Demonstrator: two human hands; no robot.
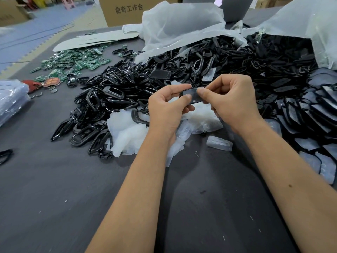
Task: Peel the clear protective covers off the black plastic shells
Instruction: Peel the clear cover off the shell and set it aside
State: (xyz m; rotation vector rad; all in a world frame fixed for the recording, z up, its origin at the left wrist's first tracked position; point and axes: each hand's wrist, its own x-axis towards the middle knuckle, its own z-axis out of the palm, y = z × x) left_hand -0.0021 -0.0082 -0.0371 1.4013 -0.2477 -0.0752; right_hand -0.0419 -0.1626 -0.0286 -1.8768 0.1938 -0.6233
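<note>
A small black plastic shell [193, 95] is held up over the table between both hands. My left hand [166, 108] grips its left end with thumb and curled fingers. My right hand [231, 101] pinches its right edge between thumb and forefinger. Whether a clear cover is still on it I cannot tell. Below the hands lies a heap of peeled clear covers [131, 132]. One loose clear cover [219, 143] lies alone on the mat. A big pile of black frames and shells [127, 84] spreads behind the hands.
Stacked flat black shells [317, 114] line the right edge. Green circuit boards [73, 64] lie at the back left. White plastic bags [182, 24] spill parts at the back. A bagged bundle [11, 99] sits at the far left on the grey mat [54, 198].
</note>
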